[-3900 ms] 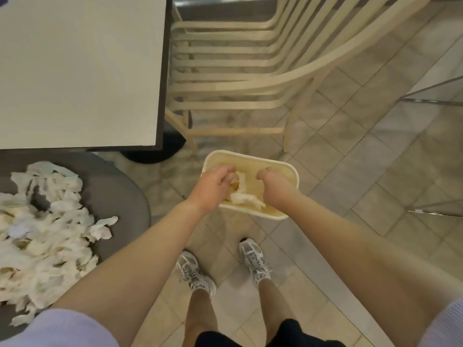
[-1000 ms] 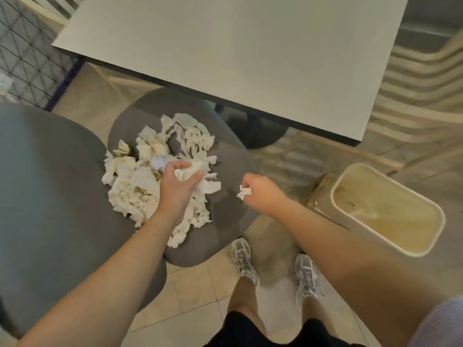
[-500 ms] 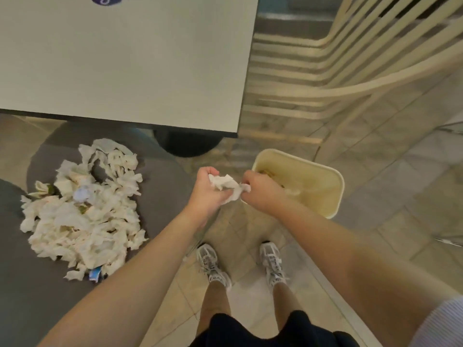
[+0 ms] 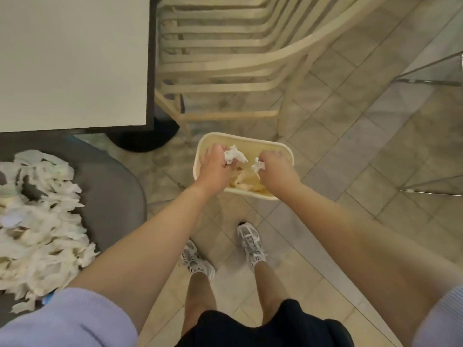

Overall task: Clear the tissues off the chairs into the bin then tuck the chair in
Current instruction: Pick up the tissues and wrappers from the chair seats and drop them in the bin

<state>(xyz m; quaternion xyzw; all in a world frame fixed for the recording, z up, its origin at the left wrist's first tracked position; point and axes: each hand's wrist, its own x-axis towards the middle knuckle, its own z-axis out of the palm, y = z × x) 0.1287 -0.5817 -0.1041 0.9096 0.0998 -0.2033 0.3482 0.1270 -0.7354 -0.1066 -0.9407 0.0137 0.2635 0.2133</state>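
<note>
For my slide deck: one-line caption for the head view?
Both hands, left and right, hold tissue scraps over the bin; tissue pile remains on chair.

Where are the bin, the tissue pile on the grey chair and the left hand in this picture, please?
bin (image 4: 280, 146), head view, on its far rim.
tissue pile (image 4: 40, 221), head view, on the middle of the heap.
grey chair (image 4: 117, 186), head view, on bare seat.
left hand (image 4: 214, 167), head view, on the back of the hand.

Above the open bin (image 4: 288, 151) the way down is clear, while the table (image 4: 75, 58) edge, the slatted chair (image 4: 225, 71) behind and the grey chair (image 4: 120, 186) leftward bound bare floor (image 4: 350, 159) around it.
</note>
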